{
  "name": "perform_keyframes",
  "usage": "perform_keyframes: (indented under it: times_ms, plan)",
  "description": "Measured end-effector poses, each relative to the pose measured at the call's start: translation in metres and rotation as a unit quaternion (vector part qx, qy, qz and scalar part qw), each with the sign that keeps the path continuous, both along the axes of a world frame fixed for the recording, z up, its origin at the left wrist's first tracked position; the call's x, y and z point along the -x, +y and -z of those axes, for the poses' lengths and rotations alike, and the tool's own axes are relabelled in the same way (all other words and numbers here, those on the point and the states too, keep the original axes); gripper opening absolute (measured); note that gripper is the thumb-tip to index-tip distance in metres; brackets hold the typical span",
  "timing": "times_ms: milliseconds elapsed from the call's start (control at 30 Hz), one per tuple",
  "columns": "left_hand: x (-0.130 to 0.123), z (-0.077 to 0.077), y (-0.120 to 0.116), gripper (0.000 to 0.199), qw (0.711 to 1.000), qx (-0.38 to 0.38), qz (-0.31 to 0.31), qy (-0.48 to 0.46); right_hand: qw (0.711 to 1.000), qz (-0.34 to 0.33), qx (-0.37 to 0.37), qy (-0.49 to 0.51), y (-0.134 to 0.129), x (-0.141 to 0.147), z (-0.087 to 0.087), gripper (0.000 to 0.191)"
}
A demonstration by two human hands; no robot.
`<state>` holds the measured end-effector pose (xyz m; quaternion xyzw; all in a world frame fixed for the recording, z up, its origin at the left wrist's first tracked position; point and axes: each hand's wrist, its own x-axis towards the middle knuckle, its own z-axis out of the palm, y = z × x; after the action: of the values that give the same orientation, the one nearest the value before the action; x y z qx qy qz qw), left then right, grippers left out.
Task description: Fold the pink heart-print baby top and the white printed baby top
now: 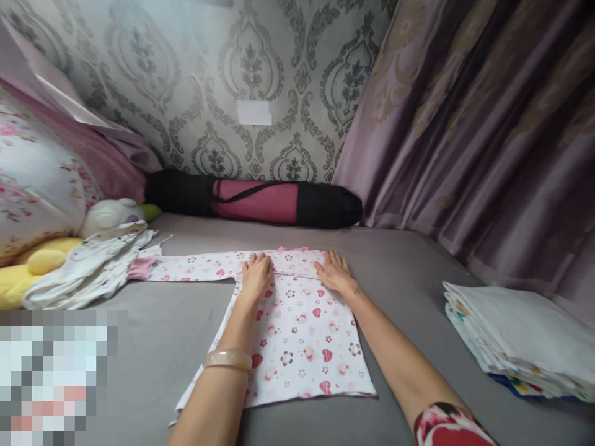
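In the foreground, a red-patterned sleeve (pixel 449 427) is covering part of the person's right arm, and a pale bangle (pixel 227 359) is encircling the left forearm. Between the forearms, a printed shirt (pixel 297 334) with hearts and flowers is lying flat on a gray sheet (pixel 404 310), its hem pointing toward the viewer. To the right, well apart from the shirt, a folded stack of cloth (pixel 515 334) is resting. Farther up the shirt, the left hand (pixel 257 271) is pressing palm-down near the sleeve joint, while the right hand (pixel 338 272) is lying at the upper right corner; in both, the grip is standing apart, fingers extended over the fabric. One shirt sleeve is stretching leftward, its pink cuff (pixel 139 268) reaching a heap of white garments (pixel 88 269), beside which a yellow plush toy (pixel 46 261) is sitting. Beyond, a black-and-pink cylindrical bag (pixel 255 201) is lying along the patterned wall (pixel 186 80), and a purple curtain (pixel 441 124) is hanging at right.
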<state>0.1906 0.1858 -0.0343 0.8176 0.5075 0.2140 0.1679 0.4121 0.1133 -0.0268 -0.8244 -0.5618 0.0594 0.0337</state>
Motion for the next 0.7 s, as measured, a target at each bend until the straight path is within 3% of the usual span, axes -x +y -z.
perform_keyframes:
  times_ms: [133,267,533,700]
  plan:
    - [0.000,0.001,0.003,0.023,0.999,0.010,-0.014,-0.039,0.998,-0.032,-0.047,-0.001,0.013,0.021,-0.007,0.071]
    - [0.003,-0.001,0.004,0.021,0.998,0.019,-0.003,-0.067,0.998,-0.017,-0.057,0.027,0.026,0.040,0.002,0.074]
    - [0.005,-0.001,0.003,0.011,0.999,0.027,0.011,-0.023,0.999,-0.010,-0.039,0.028,0.030,0.038,0.015,0.073]
    - [0.005,-0.005,0.009,0.014,0.985,0.073,-0.050,-0.146,0.999,0.008,-0.007,0.038,0.035,0.039,0.005,0.073]
